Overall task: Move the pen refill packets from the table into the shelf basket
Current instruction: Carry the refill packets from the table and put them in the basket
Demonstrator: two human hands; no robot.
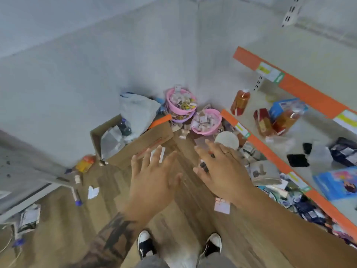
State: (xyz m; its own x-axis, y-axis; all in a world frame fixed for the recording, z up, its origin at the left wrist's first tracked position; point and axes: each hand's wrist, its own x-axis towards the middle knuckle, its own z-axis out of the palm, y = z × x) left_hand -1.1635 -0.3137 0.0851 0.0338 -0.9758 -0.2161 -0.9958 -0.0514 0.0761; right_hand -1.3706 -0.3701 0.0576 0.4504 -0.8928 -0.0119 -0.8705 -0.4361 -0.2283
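Your left hand [152, 178] and right hand [222, 171] hung side by side above the floor [179, 219], your shoes [146, 244] below them. Cardboard box [133, 140] sat ahead-left against the wall [77, 93]. Stacked baskets [180, 105] stood in the corner, another basket [206, 121] just right of them, packets inside. Shelf [289, 136] ran along your right, bottle [240, 102] on it.

Wooden floor [185, 190] — cardboard box [135, 144], pink baskets [206, 122]
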